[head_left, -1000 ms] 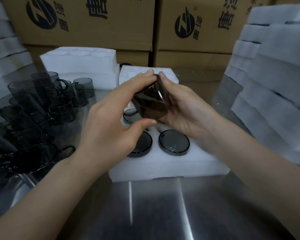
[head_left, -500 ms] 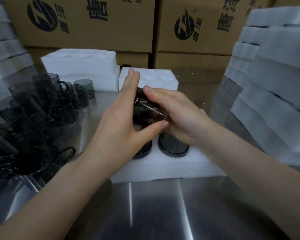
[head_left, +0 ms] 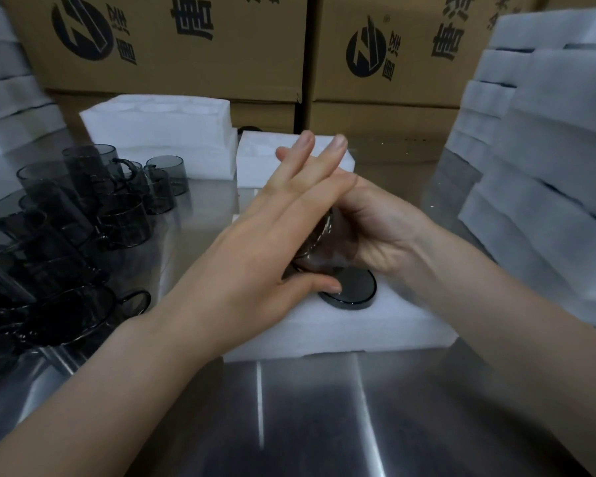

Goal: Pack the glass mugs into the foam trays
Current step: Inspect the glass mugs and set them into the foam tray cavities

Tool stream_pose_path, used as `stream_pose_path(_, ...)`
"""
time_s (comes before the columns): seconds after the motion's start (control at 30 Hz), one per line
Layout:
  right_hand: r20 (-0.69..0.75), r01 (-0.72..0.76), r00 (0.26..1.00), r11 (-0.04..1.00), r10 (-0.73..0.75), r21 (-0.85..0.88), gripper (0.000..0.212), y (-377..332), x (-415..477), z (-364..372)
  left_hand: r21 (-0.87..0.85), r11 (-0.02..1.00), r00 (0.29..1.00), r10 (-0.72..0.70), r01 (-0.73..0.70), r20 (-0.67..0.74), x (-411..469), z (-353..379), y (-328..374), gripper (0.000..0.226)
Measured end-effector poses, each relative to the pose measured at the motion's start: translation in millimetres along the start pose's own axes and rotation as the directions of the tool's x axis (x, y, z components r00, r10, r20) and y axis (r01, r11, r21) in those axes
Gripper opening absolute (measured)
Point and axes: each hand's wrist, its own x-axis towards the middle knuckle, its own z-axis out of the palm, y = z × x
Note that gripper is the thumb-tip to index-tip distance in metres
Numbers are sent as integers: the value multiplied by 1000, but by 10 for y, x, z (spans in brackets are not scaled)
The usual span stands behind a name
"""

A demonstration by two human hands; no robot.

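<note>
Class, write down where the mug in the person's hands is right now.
In the head view, the held mug is centre frame, between the left hand and right hand, just above the foam tray and a packed mug.

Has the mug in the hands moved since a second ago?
Yes. The glass mug has dropped toward the foam tray, nearer the packed mug.

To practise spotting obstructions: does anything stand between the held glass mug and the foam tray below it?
Nothing visible does. The right hand grips the glass mug just above the foam tray, the left hand laid flat over it. A packed mug fills the neighbouring slot; the slot beneath is hidden.
</note>
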Motion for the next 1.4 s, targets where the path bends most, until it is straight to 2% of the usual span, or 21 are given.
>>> stream_pose_path(0.1, -44, -35, 998, 999, 35, 10, 22, 4, 4, 20, -55, 997, 998, -63, 62, -26, -5, 4, 4, 77)
stream_pose_path(0.2, 103, -160, 982, 987, 157, 30, 44, -27, -30, 42, -172, 962, 965, -235, 213, -115, -27, 17, 6, 81)
stream_pose_path(0.23, 144, -176, 974, 984, 173, 7, 46, -42, -43, 49, -208, 943, 947, -291, 260, -135, -34, 14, 8, 83)
stream_pose_path(0.3, 144, -140, 979, 989, 146, -47, 35, -79, -71, 71, -225, 920, 926, -354, 320, -131, -40, 6, 26, 81)
stream_pose_path(0.33, 109, -107, 987, 991, 116, -83, 29, -100, -81, 77, -211, 915, 920, -372, 343, -120, -41, 0, 34, 77)
stream_pose_path(0.4, -52, -24, 999, 974, 13, -227, 19, -154, -104, 85, -169, 901, 901, -419, 398, -110, -48, -11, 30, 70)
stream_pose_path(0.43, -164, -1, 985, 953, -52, -304, 18, -187, -112, 69, -156, 890, 889, -446, 429, -98, -56, -26, 22, 70)
stream_pose_path(0.47, -269, 9, 957, 937, -109, -348, 27, -224, -124, 20, -147, 881, 884, -463, 450, -66, -66, -45, 17, 72)
stream_pose_path(0.5, -343, 10, 929, 936, -139, -351, 37, -269, -150, -23, -132, 884, 891, -454, 448, -11, -75, -67, 19, 76)
stream_pose_path(0.57, -386, 35, 905, 938, -176, -346, 44, -366, -224, -93, -53, 923, 919, -371, 380, 136, -83, -101, 61, 82)
stream_pose_path(0.67, -446, 70, 859, 919, -254, -388, 38, -492, -365, -198, 140, 967, 907, -248, 213, 339, -78, -50, 167, 92)
stream_pose_path(0.77, -447, 45, 846, 875, -289, -481, 30, -536, -466, -252, 262, 950, 865, -273, 172, 421, -106, 53, 164, 92)
stream_pose_path(0.93, -467, -121, 820, 697, -332, -707, 24, -418, -476, -223, 290, 933, 891, -306, 212, 335, -119, -13, 46, 74)
stream_pose_path(1.07, -441, -262, 831, 460, -340, -848, 28, -227, -438, -233, 314, 913, 876, -361, 261, 319, -110, -35, -22, 62)
stream_pose_path(1.23, -383, -321, 814, 210, -438, -923, 38, -151, -449, -175, 340, 897, 872, -389, 284, 296, -116, -15, -59, 58)
stream_pose_path(1.33, -340, -366, 840, 21, -422, -931, 43, -130, -470, -144, 360, 879, 868, -419, 315, 265, -115, -20, -98, 56)
stream_pose_path(1.4, -320, -365, 858, -38, -402, -930, 41, -125, -465, -124, 365, 876, 863, -424, 315, 273, -116, -28, -126, 57)
